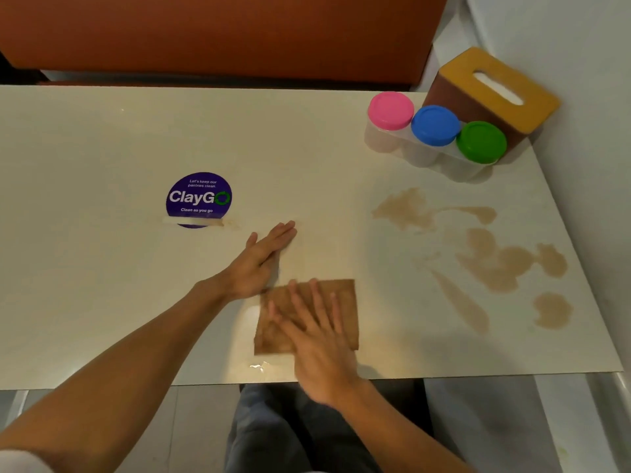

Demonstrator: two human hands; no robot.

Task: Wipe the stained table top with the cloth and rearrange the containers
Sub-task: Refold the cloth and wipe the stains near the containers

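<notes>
A folded brown cloth (345,295) lies on the cream table top (102,268) near the front edge. My right hand (317,339) presses flat on it with fingers spread. My left hand (259,261) rests flat on the table just left of and behind the cloth, fingers straight. Brown stains (495,264) spread over the right part of the table, clear of the cloth. Three clear containers stand in a row at the back right: pink lid (391,110), blue lid (435,125), green lid (481,142).
A brown tissue box with a yellow top (495,87) stands behind the containers against the white wall. A purple ClayGo sticker (199,198) is on the table at centre left. A small wet patch (259,366) glints at the front edge. An orange bench back runs behind the table.
</notes>
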